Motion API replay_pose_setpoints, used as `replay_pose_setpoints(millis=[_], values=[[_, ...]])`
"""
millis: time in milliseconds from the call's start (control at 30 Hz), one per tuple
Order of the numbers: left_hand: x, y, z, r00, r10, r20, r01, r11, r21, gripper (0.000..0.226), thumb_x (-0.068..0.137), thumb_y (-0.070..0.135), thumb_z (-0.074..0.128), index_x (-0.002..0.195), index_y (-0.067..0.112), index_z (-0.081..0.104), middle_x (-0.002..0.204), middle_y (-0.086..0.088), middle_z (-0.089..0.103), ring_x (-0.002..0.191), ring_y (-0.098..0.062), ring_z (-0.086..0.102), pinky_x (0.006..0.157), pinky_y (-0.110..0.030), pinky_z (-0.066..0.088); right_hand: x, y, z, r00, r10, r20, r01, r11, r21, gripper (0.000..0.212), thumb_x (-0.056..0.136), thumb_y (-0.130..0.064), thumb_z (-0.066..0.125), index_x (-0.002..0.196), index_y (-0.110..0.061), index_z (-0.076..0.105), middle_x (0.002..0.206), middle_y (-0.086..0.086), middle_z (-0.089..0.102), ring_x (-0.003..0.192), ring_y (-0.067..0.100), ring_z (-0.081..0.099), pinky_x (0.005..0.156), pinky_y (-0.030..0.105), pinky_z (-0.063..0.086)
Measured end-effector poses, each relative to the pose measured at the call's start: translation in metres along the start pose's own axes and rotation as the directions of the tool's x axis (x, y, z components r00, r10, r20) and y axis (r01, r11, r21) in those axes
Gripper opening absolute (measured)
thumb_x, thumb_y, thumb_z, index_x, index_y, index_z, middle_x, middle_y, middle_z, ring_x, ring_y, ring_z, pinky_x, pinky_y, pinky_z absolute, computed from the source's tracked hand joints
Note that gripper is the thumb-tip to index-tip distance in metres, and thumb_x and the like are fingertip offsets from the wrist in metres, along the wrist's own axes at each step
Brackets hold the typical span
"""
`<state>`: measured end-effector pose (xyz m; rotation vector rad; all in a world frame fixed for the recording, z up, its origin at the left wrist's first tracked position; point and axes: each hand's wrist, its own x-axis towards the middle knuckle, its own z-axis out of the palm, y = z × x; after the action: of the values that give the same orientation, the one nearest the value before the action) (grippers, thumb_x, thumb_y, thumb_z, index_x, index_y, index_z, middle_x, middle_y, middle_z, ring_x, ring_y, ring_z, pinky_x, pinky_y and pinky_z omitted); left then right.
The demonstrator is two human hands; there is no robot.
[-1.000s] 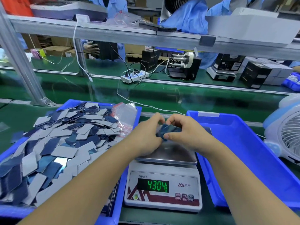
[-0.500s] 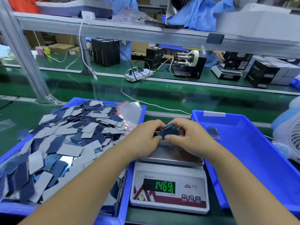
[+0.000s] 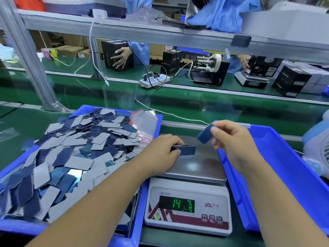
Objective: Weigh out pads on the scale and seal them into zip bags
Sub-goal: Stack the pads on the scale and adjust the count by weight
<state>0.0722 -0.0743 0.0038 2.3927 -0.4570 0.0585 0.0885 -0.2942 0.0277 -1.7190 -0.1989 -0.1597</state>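
A white digital scale [image 3: 188,209] with a steel pan [image 3: 201,163] stands in front of me; its green display reads about 14.7. My left hand [image 3: 160,154] grips a small stack of blue pads [image 3: 186,149] resting on the pan. My right hand [image 3: 231,139] pinches a single blue pad [image 3: 204,133], held up above the pan's right side. A heap of blue and grey pads [image 3: 74,152] fills the blue tray [image 3: 151,120] on the left. Clear zip bags [image 3: 144,125] with red strips lie at that tray's far right corner.
Another blue tray [image 3: 284,166] stands right of the scale. A white fan [image 3: 318,152] sits at the far right edge. Beyond a green belt [image 3: 178,107] are a power strip [image 3: 154,81], black boxes and other people's hands. A metal shelf [image 3: 142,32] runs overhead.
My hands, together on one stack of pads over the pan, have come apart. The right hand has lifted one pad away to the right; the scale reading dropped.
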Motion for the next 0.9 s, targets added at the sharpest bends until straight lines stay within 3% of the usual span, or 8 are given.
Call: replay_pose_setpoints(millis=[133, 267, 400, 500, 600, 700, 800, 900], values=[[-0.003, -0.003, 0.002, 1.0, -0.006, 0.011, 0.006, 0.997, -0.076, 0.042, 0.093, 0.011, 0.054, 0.13, 0.032, 0.05, 0.113, 0.014, 0.056, 0.101, 0.002, 0.05, 0.086, -0.017, 0.038, 0.0, -0.005, 0.008, 0.996, 0.043, -0.082, -0.03, 0.988, 0.154, 0.026, 0.095, 0.001, 0.06, 0.096, -0.022, 0.072, 0.072, 0.002, 0.067, 0.061, 0.02, 0.066, 0.057, 0.025, 0.055], [-0.005, -0.007, 0.003, 1.0, -0.015, -0.001, 0.014, 0.992, -0.125, 0.059, 0.09, 0.014, 0.057, 0.137, 0.041, 0.035, 0.101, 0.019, 0.052, 0.092, 0.004, 0.051, 0.076, -0.009, 0.038, 0.004, -0.005, 0.033, 0.954, 0.264, -0.139, -0.231, 0.949, 0.216, 0.018, 0.092, 0.005, 0.06, 0.097, -0.01, 0.069, 0.071, 0.007, 0.064, 0.051, 0.019, 0.064, 0.047, 0.024, 0.052], [-0.006, -0.007, 0.002, 1.0, 0.001, -0.002, -0.002, 0.994, -0.108, 0.06, 0.088, 0.011, 0.058, 0.138, 0.035, 0.037, 0.103, 0.017, 0.048, 0.088, 0.01, 0.048, 0.074, -0.006, 0.037, 0.004, 0.003, 0.051, 0.933, 0.361, 0.008, -0.359, 0.931, -0.067, 0.006, 0.084, -0.005, 0.065, 0.081, -0.009, 0.069, 0.058, 0.006, 0.057, 0.043, 0.015, 0.047, 0.036, 0.021, 0.032], [-0.006, -0.007, 0.0, 0.999, 0.031, 0.022, -0.029, 0.998, -0.063, 0.039, 0.092, 0.015, 0.061, 0.126, 0.032, 0.052, 0.113, 0.013, 0.044, 0.096, 0.007, 0.047, 0.079, -0.002, 0.033, 0.007, 0.001, 0.052, 0.935, 0.354, 0.032, -0.307, 0.851, -0.427, 0.015, 0.073, -0.03, 0.065, 0.075, -0.016, 0.071, 0.051, -0.005, 0.053, 0.049, 0.016, 0.04, 0.046, 0.024, 0.031], [-0.005, -0.007, -0.001, 0.999, 0.031, 0.024, -0.03, 0.997, -0.067, 0.02, 0.097, 0.021, 0.061, 0.116, 0.026, 0.06, 0.113, 0.011, 0.044, 0.102, -0.005, 0.05, 0.089, -0.015, 0.037, 0.009, -0.001, 0.052, 0.952, 0.306, 0.026, -0.216, 0.727, -0.651, 0.032, 0.079, -0.045, 0.063, 0.073, -0.014, 0.066, 0.049, -0.007, 0.047, 0.053, 0.015, 0.041, 0.053, 0.028, 0.034], [-0.004, -0.007, -0.001, 1.0, 0.019, 0.013, -0.018, 0.999, -0.039, 0.017, 0.099, 0.021, 0.057, 0.116, 0.022, 0.06, 0.112, 0.008, 0.047, 0.108, -0.009, 0.046, 0.094, -0.021, 0.035, 0.006, -0.004, 0.042, 0.966, 0.207, 0.155, -0.069, 0.783, -0.618, 0.028, 0.087, -0.055, 0.06, 0.074, -0.032, 0.069, 0.057, -0.015, 0.06, 0.059, 0.008, 0.052, 0.059, 0.028, 0.044], [-0.001, -0.005, 0.0, 1.0, 0.003, 0.0, -0.003, 1.0, 0.012, 0.019, 0.098, 0.02, 0.055, 0.117, 0.022, 0.059, 0.113, 0.005, 0.051, 0.111, -0.013, 0.044, 0.096, -0.027, 0.036, -0.001, -0.005, 0.032, 0.929, 0.156, 0.335, 0.041, 0.857, -0.513, 0.006, 0.082, -0.043, 0.074, 0.087, -0.041, 0.073, 0.085, -0.024, 0.07, 0.074, -0.004, 0.062, 0.074, 0.021, 0.05], [0.003, 0.0, 0.0, 0.998, -0.054, 0.014, 0.054, 0.999, 0.003, 0.03, 0.092, 0.016, 0.057, 0.12, 0.024, 0.051, 0.117, 0.005, 0.051, 0.114, -0.016, 0.045, 0.095, -0.029, 0.039, -0.004, 0.0, 0.034, 0.939, 0.041, 0.341, 0.179, 0.789, -0.588, 0.019, 0.082, -0.027, 0.078, 0.08, -0.043, 0.068, 0.078, -0.033, 0.065, 0.065, -0.006, 0.057, 0.06, 0.008, 0.039]])
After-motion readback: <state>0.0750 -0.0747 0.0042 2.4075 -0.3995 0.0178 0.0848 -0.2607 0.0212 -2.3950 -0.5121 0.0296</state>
